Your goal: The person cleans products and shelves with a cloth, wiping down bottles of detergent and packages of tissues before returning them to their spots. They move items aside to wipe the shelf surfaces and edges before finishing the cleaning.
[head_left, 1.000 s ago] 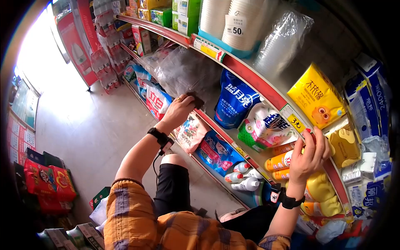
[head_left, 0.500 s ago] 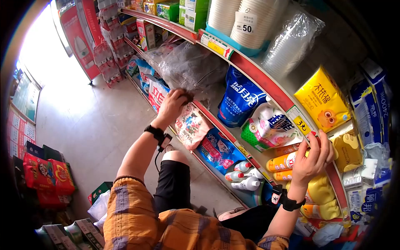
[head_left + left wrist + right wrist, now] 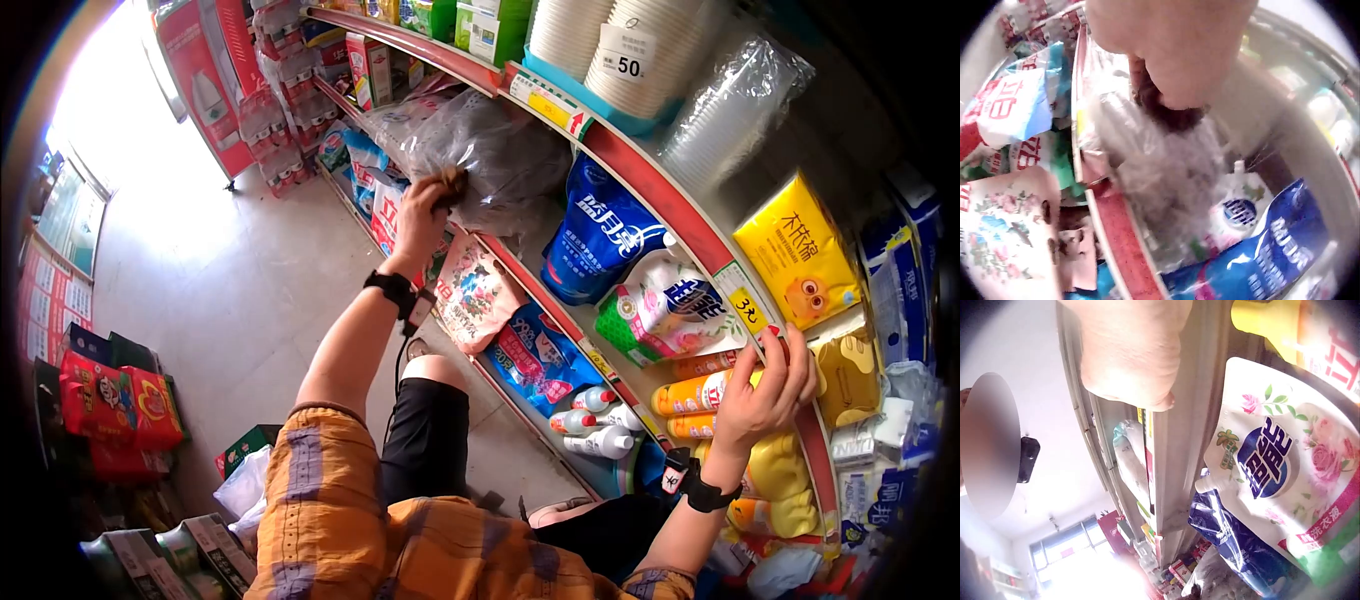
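My left hand (image 3: 422, 225) pinches a dark brown, soft-looking wad (image 3: 453, 186) between thumb and fingers, at the red lower shelf rail (image 3: 490, 243). Right behind it lies a large clear-grey plastic bag (image 3: 500, 160); the left wrist view has the wad (image 3: 1175, 117) over its crinkled plastic. My right hand (image 3: 762, 398) grips the upper shelf's red front edge (image 3: 815, 440), beside a yellow price tag (image 3: 748, 312). Its fingertips are out of the right wrist view. Below that edge stand a white floral laundry detergent pouch (image 3: 665, 308) and a blue pouch (image 3: 600, 230).
Stacked paper bowls (image 3: 610, 60), wrapped plastic cups (image 3: 735, 110) and a yellow tissue pack (image 3: 800, 250) stand on the upper shelf. Orange bottles (image 3: 690, 395) lie under it. Detergent bags (image 3: 478, 290) and white bottles (image 3: 600, 440) fill the bottom shelf. Red packages (image 3: 110, 400) stand across the aisle.
My left hand, with the brown wad, has drawn back from the rail and moved farther along it toward the bag's far side. The right hand stays on the shelf edge; the head view has shifted slightly.
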Demonstrator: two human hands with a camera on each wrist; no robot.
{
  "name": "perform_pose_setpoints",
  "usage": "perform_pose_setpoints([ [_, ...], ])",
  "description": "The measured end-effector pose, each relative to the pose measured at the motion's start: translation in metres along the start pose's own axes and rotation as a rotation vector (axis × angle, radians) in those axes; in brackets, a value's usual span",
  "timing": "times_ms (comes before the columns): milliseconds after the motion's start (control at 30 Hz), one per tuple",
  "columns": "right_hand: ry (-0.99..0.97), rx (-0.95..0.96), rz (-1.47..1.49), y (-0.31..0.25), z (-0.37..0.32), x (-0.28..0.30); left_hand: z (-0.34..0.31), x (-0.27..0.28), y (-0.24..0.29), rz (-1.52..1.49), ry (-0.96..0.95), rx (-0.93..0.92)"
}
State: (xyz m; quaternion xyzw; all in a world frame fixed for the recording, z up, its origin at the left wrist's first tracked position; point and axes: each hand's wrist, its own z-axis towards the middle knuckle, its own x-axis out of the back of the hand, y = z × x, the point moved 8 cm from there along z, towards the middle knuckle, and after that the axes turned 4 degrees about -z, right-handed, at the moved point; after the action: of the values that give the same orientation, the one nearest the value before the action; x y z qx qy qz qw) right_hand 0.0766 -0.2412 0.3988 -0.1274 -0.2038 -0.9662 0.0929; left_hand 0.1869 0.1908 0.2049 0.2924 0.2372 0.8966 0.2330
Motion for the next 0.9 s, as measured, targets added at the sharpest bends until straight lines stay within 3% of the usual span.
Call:
perform_pose_setpoints([
  [100, -0.007, -0.002, 0.004, 0.001, 0.0, 0.0, -0.04, -0.012, -0.014, -0.034, -0.005, 0.035],
  [200, -0.006, 0.003, 0.003, 0.0, 0.0, 0.0, -0.058, -0.01, -0.039, -0.045, -0.068, 0.201],
  [300, 0.0, 0.009, -0.006, 0.0, -0.001, -0.001, -0.03, 0.032, -0.041, -0.037, 0.249, 0.177],
  [433, 0.011, 0.006, -0.014, 0.0, -0.002, -0.003, 0.017, 0.048, -0.033, -0.059, 0.365, 0.115],
  [533, 0.001, 0.0, -0.004, 0.0, -0.001, -0.002, 0.012, 0.019, -0.044, 0.048, 0.224, 0.094],
  [600, -0.005, -0.003, 0.003, 0.001, 0.0, -0.001, -0.012, 0.009, -0.05, 0.104, 0.235, 0.177],
  [700, -0.019, -0.006, 0.005, 0.001, -0.001, 0.0, -0.057, -0.02, -0.076, 0.032, -0.109, 0.39],
  [800, -0.016, 0.003, 0.007, 0.001, -0.001, -0.001, -0.067, -0.008, -0.081, -0.114, 0.055, 0.412],
  [900, -0.02, 0.007, 0.008, 0.0, 0.0, -0.001, -0.028, 0.028, -0.078, -0.12, 0.327, 0.345],
])
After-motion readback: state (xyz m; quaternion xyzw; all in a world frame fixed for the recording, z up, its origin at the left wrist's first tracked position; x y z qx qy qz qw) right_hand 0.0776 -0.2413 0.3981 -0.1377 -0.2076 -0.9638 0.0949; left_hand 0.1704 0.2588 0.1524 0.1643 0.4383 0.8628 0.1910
